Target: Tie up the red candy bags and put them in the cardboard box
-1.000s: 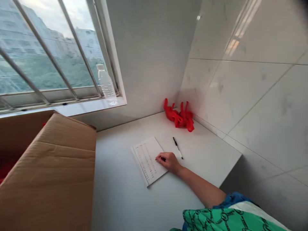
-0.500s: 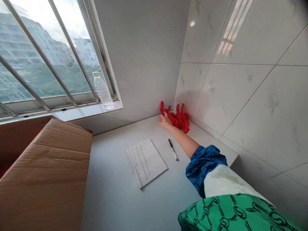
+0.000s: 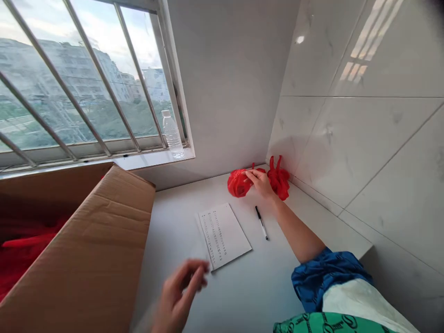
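Note:
My right hand [image 3: 261, 180] reaches to the back of the white table, its fingers pinched on a crumpled red plastic bag [image 3: 239, 183]. Beside it, against the tiled wall, lies another red plastic bag [image 3: 278, 180] with its handles sticking up. My left hand [image 3: 182, 291] hovers over the near part of the table, a little blurred, fingers loosely curled and the thumb apart, holding nothing. Between the hands lies a notebook [image 3: 227, 236] with rows of small writing, and a black-capped pen [image 3: 262, 223] is to its right.
A tall cardboard box [image 3: 86, 245] stands at the left, with red plastic [image 3: 27, 243] inside. On the window sill, by the metal bars, stands a clear plastic bottle [image 3: 172, 135]. Walls bound the table [image 3: 243, 286] at the back and right.
My left hand has come into view from below. My right hand has drawn one red bag leftward, apart from the other. The camera has turned left, showing more of the box.

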A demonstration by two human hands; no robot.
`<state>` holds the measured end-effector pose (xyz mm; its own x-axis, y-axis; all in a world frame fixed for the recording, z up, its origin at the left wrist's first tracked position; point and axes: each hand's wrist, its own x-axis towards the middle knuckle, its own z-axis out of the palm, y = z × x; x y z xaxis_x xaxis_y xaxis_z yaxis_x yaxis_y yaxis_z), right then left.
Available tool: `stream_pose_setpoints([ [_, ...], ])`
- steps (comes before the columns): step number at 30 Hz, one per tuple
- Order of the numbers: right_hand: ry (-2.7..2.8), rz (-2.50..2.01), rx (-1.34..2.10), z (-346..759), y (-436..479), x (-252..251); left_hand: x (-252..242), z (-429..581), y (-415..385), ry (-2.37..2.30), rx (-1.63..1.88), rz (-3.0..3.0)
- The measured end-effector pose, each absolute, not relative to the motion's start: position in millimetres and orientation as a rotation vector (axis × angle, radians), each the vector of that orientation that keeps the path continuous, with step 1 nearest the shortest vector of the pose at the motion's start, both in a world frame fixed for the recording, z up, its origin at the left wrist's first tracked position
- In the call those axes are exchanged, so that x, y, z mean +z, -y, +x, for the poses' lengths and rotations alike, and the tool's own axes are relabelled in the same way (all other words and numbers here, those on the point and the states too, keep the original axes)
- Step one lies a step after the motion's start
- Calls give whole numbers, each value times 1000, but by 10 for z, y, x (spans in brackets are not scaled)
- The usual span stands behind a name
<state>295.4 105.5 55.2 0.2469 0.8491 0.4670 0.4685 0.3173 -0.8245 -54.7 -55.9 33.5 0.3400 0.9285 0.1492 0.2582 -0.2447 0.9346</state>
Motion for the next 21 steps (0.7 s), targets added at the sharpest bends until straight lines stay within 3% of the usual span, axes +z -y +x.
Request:
stream_pose_setpoints([
  [7, 1597, -1152, 882, 2475, -530, 200, -198, -185, -256, -1225, 1131, 1437],
  [14, 1592, -1366, 498, 2331, -146, -119, -296, -242, -343, -1365, 976, 1421],
  [21, 1899, -1559, 522, 2041, -77, -247, -342, -186, -413, -1390, 1005, 1692],
])
